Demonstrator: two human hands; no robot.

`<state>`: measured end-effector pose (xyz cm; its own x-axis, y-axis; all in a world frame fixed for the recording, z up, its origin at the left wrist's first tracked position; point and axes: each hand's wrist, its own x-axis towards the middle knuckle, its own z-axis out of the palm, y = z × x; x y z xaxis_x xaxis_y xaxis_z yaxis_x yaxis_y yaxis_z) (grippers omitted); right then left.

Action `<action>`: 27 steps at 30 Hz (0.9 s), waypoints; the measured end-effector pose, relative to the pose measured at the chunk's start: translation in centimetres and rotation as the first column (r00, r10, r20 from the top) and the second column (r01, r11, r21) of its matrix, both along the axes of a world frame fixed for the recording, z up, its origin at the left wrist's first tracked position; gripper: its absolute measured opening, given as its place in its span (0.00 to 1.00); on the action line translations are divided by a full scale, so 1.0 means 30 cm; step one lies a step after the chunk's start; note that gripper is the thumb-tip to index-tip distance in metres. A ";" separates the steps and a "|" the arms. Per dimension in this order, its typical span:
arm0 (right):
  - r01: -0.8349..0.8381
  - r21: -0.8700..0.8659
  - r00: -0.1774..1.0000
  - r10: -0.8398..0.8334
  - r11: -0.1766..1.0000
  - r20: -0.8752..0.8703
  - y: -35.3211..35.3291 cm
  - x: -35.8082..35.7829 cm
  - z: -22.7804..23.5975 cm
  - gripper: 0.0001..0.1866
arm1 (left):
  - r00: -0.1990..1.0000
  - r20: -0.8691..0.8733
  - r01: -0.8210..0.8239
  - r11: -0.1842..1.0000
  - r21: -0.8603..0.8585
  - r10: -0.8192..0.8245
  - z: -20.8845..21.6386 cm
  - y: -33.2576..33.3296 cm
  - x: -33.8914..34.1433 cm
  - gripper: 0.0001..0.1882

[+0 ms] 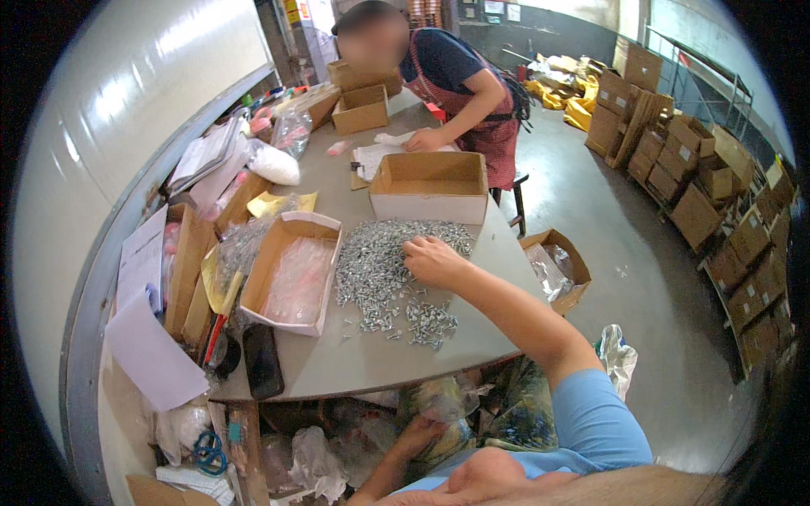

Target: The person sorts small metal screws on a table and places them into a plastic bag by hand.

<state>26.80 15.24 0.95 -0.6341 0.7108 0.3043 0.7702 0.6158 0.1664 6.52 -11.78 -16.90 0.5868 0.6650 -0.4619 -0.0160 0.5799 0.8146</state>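
Observation:
A wide pile of small silvery screws is spread over the grey table. My right hand reaches into its right side, fingers curled down onto the screws and their tips partly hidden. Below the table's front edge, close to my lap, my left hand is closed on a clear plastic bag. Nearest me in the pile, a small cluster of screws lies slightly apart. To the left of the pile, an open white carton holds small clear plastic bags.
An open brown-and-white box stands behind the screws. Across the table, a co-worker's hand rests on papers. A black phone lies near the front edge. Right of the table is a carton with plastic.

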 end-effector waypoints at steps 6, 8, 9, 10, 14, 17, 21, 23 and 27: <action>-0.018 -0.287 0.954 -0.070 0.958 -0.293 -0.003 0.010 0.033 0.06 | 0.988 0.011 -0.150 0.986 -0.067 0.151 -0.029 -0.009 0.022 0.16; -0.003 -0.300 0.938 -0.101 0.954 -0.330 -0.017 0.033 0.015 0.06 | 0.982 -0.048 -0.184 0.981 -0.053 0.182 0.078 -0.008 0.036 0.17; 0.005 -0.309 0.931 -0.118 0.951 -0.346 -0.022 0.050 0.002 0.06 | 0.984 -0.118 -0.135 0.990 -0.035 0.130 0.102 0.005 0.030 0.17; 0.025 -0.287 0.904 -0.143 0.958 -0.402 -0.018 0.068 -0.020 0.06 | 0.986 -0.137 -0.099 0.995 0.000 0.098 0.078 0.001 0.023 0.17; 0.016 -0.310 0.819 -0.190 0.951 -0.542 -0.026 0.084 -0.015 0.06 | 0.992 -0.102 -0.061 0.991 0.118 0.073 -0.041 -0.011 0.001 0.15; 0.025 -0.315 0.736 -0.230 0.949 -0.636 -0.047 0.104 -0.003 0.07 | 0.988 -0.114 -0.095 0.992 0.082 0.104 -0.006 -0.021 -0.009 0.13; 0.066 -0.310 0.664 -0.273 0.949 -0.696 -0.063 0.145 0.002 0.06 | 0.990 -0.058 -0.116 0.983 0.140 0.125 -0.009 -0.035 -0.008 0.14; 0.077 -0.292 0.697 -0.261 0.953 -0.667 -0.070 0.163 0.000 0.06 | 0.994 -0.068 -0.078 0.985 0.156 0.090 0.042 -0.026 0.011 0.17; 0.122 -0.294 0.819 -0.264 0.948 -0.510 -0.085 0.123 -0.011 0.08 | 0.994 -0.105 -0.013 0.980 0.200 0.035 0.115 -0.008 0.030 0.22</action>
